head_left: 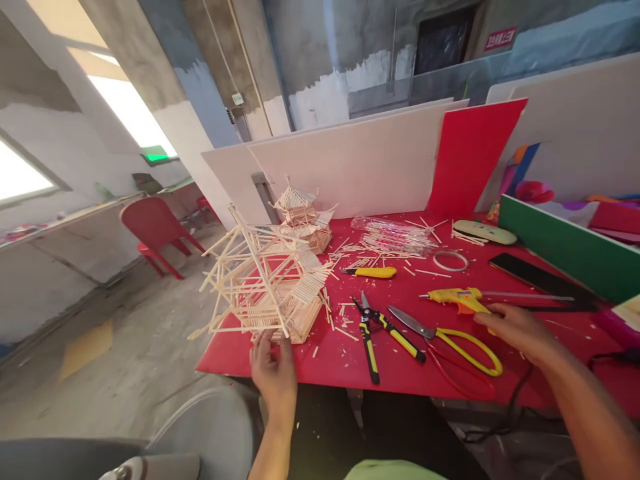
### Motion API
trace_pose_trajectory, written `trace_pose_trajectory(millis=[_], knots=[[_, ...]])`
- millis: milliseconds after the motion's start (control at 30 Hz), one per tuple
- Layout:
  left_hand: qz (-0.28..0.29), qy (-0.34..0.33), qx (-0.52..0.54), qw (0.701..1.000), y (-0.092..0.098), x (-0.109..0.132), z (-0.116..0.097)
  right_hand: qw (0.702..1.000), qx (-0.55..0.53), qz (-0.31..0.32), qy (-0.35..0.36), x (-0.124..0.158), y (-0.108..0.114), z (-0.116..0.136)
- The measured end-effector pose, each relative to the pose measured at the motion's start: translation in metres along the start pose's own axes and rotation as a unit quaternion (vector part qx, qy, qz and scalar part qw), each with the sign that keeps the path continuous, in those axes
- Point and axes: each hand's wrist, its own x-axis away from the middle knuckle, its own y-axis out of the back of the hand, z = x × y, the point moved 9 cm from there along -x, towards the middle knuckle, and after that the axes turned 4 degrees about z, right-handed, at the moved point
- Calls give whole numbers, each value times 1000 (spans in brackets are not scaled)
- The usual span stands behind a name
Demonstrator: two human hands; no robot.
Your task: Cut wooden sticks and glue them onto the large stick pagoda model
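My left hand (pixel 274 373) is at the near edge of a pavilion model (pixel 280 287) built from thin wooden sticks. Its thumb and fingers curl against the lower sticks. Part of the roof is covered with rows of sticks, while the rest is open framework. At the right, my right hand (pixel 520 332) is closed around the handle of a yellow hot glue gun (pixel 455 297), which lies low over the red tabletop (pixel 400 373) with its nozzle to the left. A clear glue stick (pixel 530 297) sticks out of its back.
Between my hands lie pruning shears (pixel 370 327), large scissors (pixel 425 330) and a yellow utility knife (pixel 373 272). Behind are a smaller pagoda model (pixel 300 207), a bag of sticks (pixel 395 237) and a tape ring (pixel 451 261). A green board (pixel 570 250) borders the right.
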Motion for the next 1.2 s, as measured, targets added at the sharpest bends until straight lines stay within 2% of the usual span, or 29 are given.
trace_pose_trajectory(millis=[100,133,167,267,333,367,467,567,667,867,1033,1100,1200], knots=[[5,-90,-58,994,2,-2,-17,992,-123,30,-25,43,-3,5],[14,-103,-63,993,1,-3,-20,967,-242,42,-65,64,-9,6],[26,-108,-62,992,-2,-5,-21,935,-332,96,-78,86,-23,18],[74,-107,-53,990,-15,-9,-21,869,-444,218,-15,139,-56,86],[99,-109,-51,988,-23,-11,-20,848,-459,264,5,154,-80,127],[107,-111,-50,987,-25,-12,-19,837,-468,284,10,156,-93,144],[114,-121,-44,985,-28,-13,-17,835,-485,260,27,135,-118,180],[109,-131,-34,985,-27,-13,-14,836,-480,263,45,112,-138,202],[105,-141,-25,984,-28,-13,-10,836,-468,282,60,105,-149,216],[109,-157,-20,981,-29,-12,-5,840,-437,312,77,121,-154,218],[109,-171,-20,979,-29,-12,-7,848,-400,329,112,134,-145,214],[114,-179,-20,977,-30,-13,-9,857,-392,315,115,132,-139,212],[119,-186,-20,975,-30,-14,-12,876,-403,247,101,116,-128,206]])
